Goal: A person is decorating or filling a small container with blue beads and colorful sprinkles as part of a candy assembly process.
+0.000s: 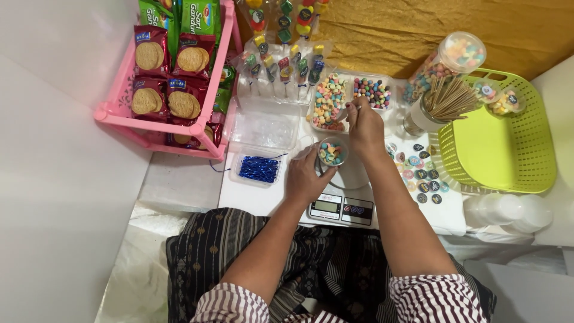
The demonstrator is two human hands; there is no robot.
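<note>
Head view: a small clear cup of pastel candies is seen standing on the white kitchen scale, steadied by the left hand, whose fingers are curled against its side. The right hand is held above the candy tray, fingers pinched on a spoon handle. A box of blue twist ties lies alongside to the left.

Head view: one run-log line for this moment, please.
left hand steadies candy cup on scale | right hand over candy tray | sticks jar right
</note>
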